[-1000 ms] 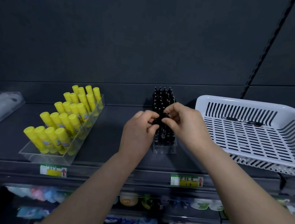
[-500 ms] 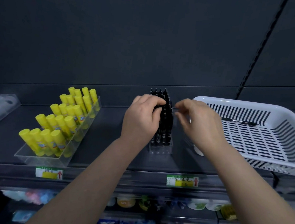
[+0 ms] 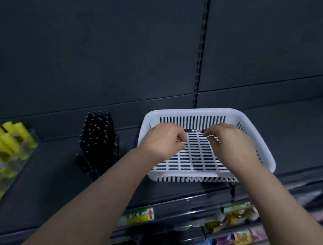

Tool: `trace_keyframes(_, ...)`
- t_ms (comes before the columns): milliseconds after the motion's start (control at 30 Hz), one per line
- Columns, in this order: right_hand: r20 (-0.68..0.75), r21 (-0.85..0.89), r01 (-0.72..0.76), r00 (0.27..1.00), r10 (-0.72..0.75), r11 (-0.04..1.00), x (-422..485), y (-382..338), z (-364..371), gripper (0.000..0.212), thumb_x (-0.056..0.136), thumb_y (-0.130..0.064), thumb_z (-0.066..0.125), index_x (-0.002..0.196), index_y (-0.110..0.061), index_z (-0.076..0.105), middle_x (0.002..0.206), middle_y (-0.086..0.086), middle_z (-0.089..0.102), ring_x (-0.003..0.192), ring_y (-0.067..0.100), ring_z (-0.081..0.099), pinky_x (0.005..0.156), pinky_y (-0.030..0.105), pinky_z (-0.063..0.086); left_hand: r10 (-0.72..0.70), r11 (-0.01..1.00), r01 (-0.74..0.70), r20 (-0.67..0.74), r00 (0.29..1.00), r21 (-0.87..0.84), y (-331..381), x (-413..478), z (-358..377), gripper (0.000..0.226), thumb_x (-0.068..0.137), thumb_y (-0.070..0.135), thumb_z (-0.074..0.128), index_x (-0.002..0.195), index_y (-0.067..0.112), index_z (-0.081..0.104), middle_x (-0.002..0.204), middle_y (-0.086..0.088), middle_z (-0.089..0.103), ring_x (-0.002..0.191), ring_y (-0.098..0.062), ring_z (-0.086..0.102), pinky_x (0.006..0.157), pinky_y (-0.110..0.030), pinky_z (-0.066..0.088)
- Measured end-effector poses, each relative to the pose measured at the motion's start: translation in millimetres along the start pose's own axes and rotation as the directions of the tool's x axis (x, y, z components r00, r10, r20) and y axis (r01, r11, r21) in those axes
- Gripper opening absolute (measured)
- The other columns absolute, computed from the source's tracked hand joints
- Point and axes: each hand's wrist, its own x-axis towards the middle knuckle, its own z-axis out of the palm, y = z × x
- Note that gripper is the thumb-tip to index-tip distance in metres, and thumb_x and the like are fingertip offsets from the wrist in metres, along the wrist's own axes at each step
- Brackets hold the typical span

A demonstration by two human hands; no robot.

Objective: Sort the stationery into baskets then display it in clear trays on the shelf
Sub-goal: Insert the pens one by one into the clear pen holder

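A white slotted basket (image 3: 206, 111) stands on the dark shelf (image 3: 55, 181), and both my hands are over it. A single dark pen (image 3: 194, 131) lies along the basket's back wall. My right hand (image 3: 230, 141) pinches the pen's right end with thumb and forefinger. My left hand (image 3: 163, 141) hovers over the basket's left side with fingers curled; whether it holds anything is unclear. Left of the basket, black pens (image 3: 97, 136) stand upright, packed in a narrow clear tray.
Yellow glue sticks (image 3: 4, 141) fill a clear tray (image 3: 18, 165) at the far left, blurred. A price label (image 3: 141, 215) sits on the shelf's front rail. Packaged goods (image 3: 234, 238) line the lower shelves. A slotted upright (image 3: 199, 67) divides the back panel.
Both hands left the tray of black pens and moved right over the white basket. The view swung right, so the glue sticks slid to the left edge.
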Motion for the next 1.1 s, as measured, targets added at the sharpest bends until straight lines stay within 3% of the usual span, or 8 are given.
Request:
trace_keyframes(67,0.009,0.003,-0.034,0.999,0.034,0.999,0,19,0,0.019,0.09,-0.02,0.056,0.104,-0.026,0.068,0.101,-0.005,0.066,0.099,0.019,0.059,0.064,0.029,0.041,-0.01,1.0,0.008,0.204,0.979,0.008,15,19,14,0.01,0.083,0.022,0.072,0.093,0.02,0.073,0.086,0.012,0.068,0.089,-0.008,0.064,0.084,-0.032,0.054)
trace_keyframes(167,0.004,0.042,-0.057,0.998,0.057,0.997,1,42,4,0.017,0.089,-0.019,0.057,0.101,-0.026,0.068,0.098,-0.006,0.065,0.095,0.017,0.06,0.062,0.028,0.04,-0.023,0.997,-0.019,0.486,0.874,0.081,31,41,40,0.016,0.078,0.025,0.077,0.091,0.016,0.073,0.087,0.008,0.07,0.084,-0.009,0.065,0.08,-0.031,0.056)
trace_keyframes(267,0.021,0.087,-0.06,0.998,0.058,0.994,6,55,8,0.017,0.09,-0.019,0.057,0.1,-0.026,0.068,0.097,-0.008,0.064,0.093,0.016,0.06,0.063,0.028,0.043,-0.032,0.988,-0.062,0.585,0.81,0.141,33,53,62,0.013,0.079,0.02,0.075,0.092,0.018,0.071,0.087,0.012,0.063,0.083,-0.009,0.06,0.073,-0.026,0.052)
trace_keyframes(533,0.097,0.109,-0.043,0.995,0.033,0.993,40,64,14,0.021,0.09,-0.02,0.051,0.101,-0.03,0.066,0.102,-0.008,0.066,0.094,0.018,0.061,0.07,0.03,0.048,-0.085,0.97,-0.032,0.464,0.882,0.24,26,60,62,0.027,0.074,0.031,0.079,0.095,0.018,0.067,0.098,0.005,0.063,0.09,-0.014,0.06,0.082,-0.037,0.054)
trace_keyframes(633,0.187,0.046,-0.076,0.98,0.066,0.996,60,74,28,0.029,0.087,-0.011,0.05,0.103,-0.029,0.067,0.1,-0.004,0.068,0.093,0.023,0.062,0.067,0.028,0.045,-0.091,0.986,0.027,0.392,0.915,0.166,22,61,64,0.018,0.079,0.023,0.071,0.097,0.02,0.067,0.095,0.005,0.064,0.088,-0.013,0.06,0.083,-0.038,0.054)
trace_keyframes(800,0.348,-0.027,-0.026,0.937,0.034,0.999,87,74,52,0.037,0.083,0.0,0.048,0.109,-0.021,0.065,0.106,0.006,0.066,0.098,0.028,0.061,0.079,0.035,0.052,-0.205,0.978,0.202,0.072,0.976,0.056,15,72,42,0.06,0.082,0.011,0.059,0.135,0.029,0.035,0.098,0.001,0.063,0.089,-0.018,0.059,0.08,-0.04,0.052)
trace_keyframes(900,0.408,-0.041,0.016,0.913,0.003,0.999,91,71,62,0.034,0.085,-0.005,0.051,0.114,-0.02,0.062,0.11,0.004,0.062,0.102,0.026,0.058,0.084,0.038,0.053,-0.235,0.969,0.232,-0.02,0.972,-0.086,15,73,30,0.075,0.079,0.006,0.055,0.141,0.037,0.025,0.091,0.003,0.063,0.082,-0.017,0.06,0.079,-0.04,0.053)
trace_keyframes(1100,0.45,-0.17,0.019,0.891,0.061,0.985,87,67,65,0.028,0.083,0.002,0.046,0.1,-0.012,0.063,0.102,0.006,0.061,0.091,0.026,0.058,0.081,0.037,0.052,-0.251,0.938,0.183,-0.212,0.944,-0.296,13,60,10,0.048,0.088,0.009,0.054,0.127,0.034,0.041,0.074,0.006,0.06,0.067,-0.014,0.064,0.073,-0.04,0.055)
